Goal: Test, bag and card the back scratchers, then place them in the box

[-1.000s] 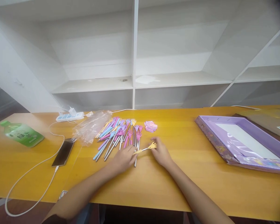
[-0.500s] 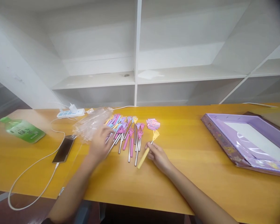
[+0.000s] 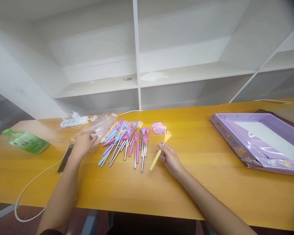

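My right hand (image 3: 170,158) grips a yellow back scratcher (image 3: 156,159) near its neck, hand-shaped head up and handle slanting down to the left. My left hand (image 3: 84,142) is over the near side of a clear plastic bag (image 3: 104,125), fingers loosely curled and apart. I see nothing held in it; whether the fingertips touch the bag I cannot tell. Between the hands lies a pile of back scratchers (image 3: 124,138) in pink, purple, blue and orange, with metal rods. Just behind the yellow one is a small stack of pink printed labels (image 3: 158,128).
At the left lie a green bottle (image 3: 28,142), a phone (image 3: 65,160) partly under my left arm, a white cable (image 3: 36,169) and a power strip (image 3: 74,121). A purple box (image 3: 231,140) stands at the right. White shelving (image 3: 138,65) rises behind the table.
My left hand has moved left from the back scratchers to the plastic bag, uncovering the pile's left side. My right hand still holds the yellow back scratcher, slightly farther right. The view has shifted a little.
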Demonstrator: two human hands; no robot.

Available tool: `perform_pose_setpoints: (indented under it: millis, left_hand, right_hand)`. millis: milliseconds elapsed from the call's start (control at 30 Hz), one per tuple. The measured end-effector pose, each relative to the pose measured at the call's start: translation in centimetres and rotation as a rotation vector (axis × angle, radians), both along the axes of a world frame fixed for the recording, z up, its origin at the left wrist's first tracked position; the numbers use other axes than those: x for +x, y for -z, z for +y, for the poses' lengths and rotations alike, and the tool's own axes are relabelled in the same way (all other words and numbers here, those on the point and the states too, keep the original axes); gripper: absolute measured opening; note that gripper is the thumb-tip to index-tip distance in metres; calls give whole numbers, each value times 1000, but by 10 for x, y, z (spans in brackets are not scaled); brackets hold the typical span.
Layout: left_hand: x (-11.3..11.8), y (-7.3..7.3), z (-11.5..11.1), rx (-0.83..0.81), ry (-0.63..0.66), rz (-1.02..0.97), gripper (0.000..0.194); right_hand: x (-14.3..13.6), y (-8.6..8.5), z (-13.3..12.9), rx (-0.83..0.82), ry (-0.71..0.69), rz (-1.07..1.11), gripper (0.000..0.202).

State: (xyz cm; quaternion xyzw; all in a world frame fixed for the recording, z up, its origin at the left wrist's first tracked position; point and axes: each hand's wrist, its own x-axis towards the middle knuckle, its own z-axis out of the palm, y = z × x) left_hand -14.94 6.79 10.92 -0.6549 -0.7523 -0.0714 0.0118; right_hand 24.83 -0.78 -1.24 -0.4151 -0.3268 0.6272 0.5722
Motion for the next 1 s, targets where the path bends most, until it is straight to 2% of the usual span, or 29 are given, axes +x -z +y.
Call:
perform_pose_setpoints:
  millis: [167,300,433,533,633,733,800,900,1000]
  left_hand:
    - [6,4,2,96,-5,-53,36]
    - [11,-3,-2,356,65,-108,30]
    - [30,-20,-19,622,366,-257,30]
    - [63,-21,-44,663,613,-496,40]
    - [107,2,-70,541,875,-649,53]
    - [147,39,-86,272,1166,-696,66]
    - [164,62,-90,133,1279,-761,66]
    - [174,85,-93,-26,1308,-874,53]
    - [172,99,-92,-87,1214,-1025,28]
  right_hand:
    - [0,3,2,-6,-14,-23,53]
    - [1,5,2,-5,-15,-36,55]
    - [2,5,2,4,5,-50,53]
    - [1,1,2,53,34,-30,55]
    - [-1,-7,-1,89,-11,88,54]
    - [-3,-14,-7,62,-129,137,44]
    - [-3,-17,-10,40,-189,100,51]
    - [-3,-16,-9,27,-149,36,65]
    - [-1,-12,-3,43,-38,-39,57]
